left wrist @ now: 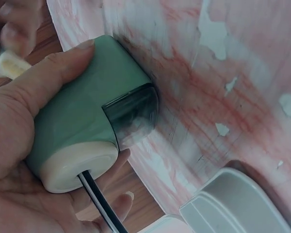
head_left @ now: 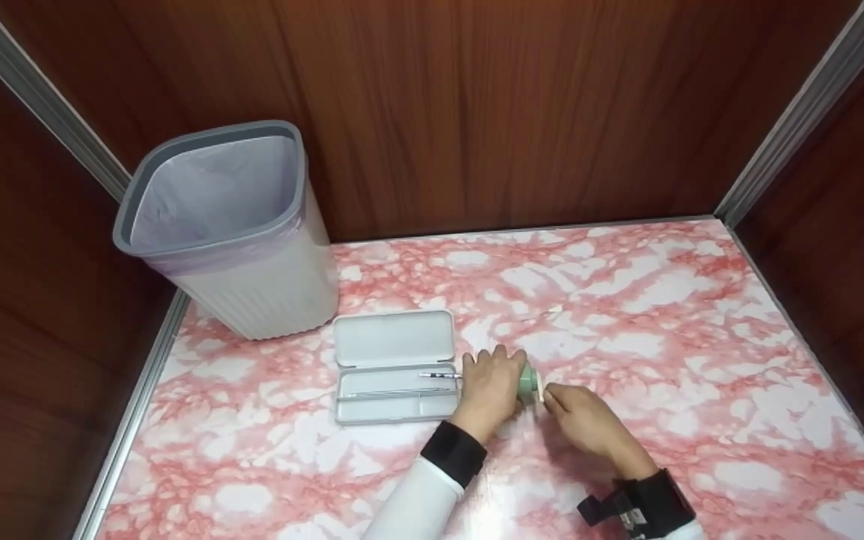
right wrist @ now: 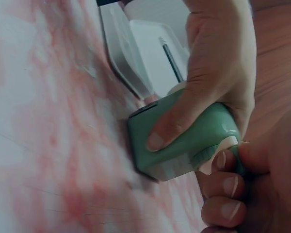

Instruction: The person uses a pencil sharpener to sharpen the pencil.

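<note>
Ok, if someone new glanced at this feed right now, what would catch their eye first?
Probably the big pale bin with its dark rim, at the back left of the red-and-white marbled tabletop. Then the green sharpener in the left hand, a pencil entering its end and the right hand gripping its crank. An open grey case lies just left of them.

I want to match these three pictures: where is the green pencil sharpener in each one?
Head: the sharpener is right of centre, below the middle, partly covered by the left hand.
Left wrist: large, left of centre.
Right wrist: near the middle.
Shared landmark: the grey case, left of the sharpener from the head, bottom right from the left wrist, at the top from the right.
</note>
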Demonstrator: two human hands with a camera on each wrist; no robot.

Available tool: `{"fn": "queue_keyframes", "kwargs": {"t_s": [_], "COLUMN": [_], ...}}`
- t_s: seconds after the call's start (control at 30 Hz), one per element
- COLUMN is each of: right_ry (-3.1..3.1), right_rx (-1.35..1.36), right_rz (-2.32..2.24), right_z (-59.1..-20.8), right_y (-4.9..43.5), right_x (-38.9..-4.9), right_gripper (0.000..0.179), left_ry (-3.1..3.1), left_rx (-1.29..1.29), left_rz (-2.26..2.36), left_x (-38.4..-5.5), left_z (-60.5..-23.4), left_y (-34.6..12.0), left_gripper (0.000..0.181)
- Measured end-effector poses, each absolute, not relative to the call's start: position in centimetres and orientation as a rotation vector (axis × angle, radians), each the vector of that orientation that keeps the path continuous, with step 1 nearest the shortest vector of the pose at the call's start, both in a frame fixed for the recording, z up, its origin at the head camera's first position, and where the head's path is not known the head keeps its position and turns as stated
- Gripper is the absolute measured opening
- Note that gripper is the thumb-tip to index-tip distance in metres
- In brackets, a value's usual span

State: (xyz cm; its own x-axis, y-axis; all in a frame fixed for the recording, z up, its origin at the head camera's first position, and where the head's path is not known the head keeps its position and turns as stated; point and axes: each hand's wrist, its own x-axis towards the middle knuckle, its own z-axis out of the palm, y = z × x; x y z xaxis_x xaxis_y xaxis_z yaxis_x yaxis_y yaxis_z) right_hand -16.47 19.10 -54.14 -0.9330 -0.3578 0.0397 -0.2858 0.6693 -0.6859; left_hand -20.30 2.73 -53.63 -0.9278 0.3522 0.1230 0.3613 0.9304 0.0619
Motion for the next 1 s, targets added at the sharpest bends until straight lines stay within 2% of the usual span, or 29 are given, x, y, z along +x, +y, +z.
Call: {"fn": "queue_keyframes", "kwargs": {"t_s": [0.37, 1.0], "right_ry": [2.943, 3.037], "right_rx": [-0.518, -0.389], "right_rz": [-0.928, -1.001], "right_z": [-52.7, -54.3], "right_y": [19.1, 18.7], "right_x": [-17.7, -21.1], "right_gripper": [0.030, 0.026], "left_ry": [-2.975, -2.891], "left_rx": [-0.596, -0.703], "left_rz": [-0.149, -0.178], "left_x": [-20.6, -20.8], "left_z": [-53.6, -54.3], "left_y": [2.5, 1.7], "left_gripper": [0.059, 0.061]}}
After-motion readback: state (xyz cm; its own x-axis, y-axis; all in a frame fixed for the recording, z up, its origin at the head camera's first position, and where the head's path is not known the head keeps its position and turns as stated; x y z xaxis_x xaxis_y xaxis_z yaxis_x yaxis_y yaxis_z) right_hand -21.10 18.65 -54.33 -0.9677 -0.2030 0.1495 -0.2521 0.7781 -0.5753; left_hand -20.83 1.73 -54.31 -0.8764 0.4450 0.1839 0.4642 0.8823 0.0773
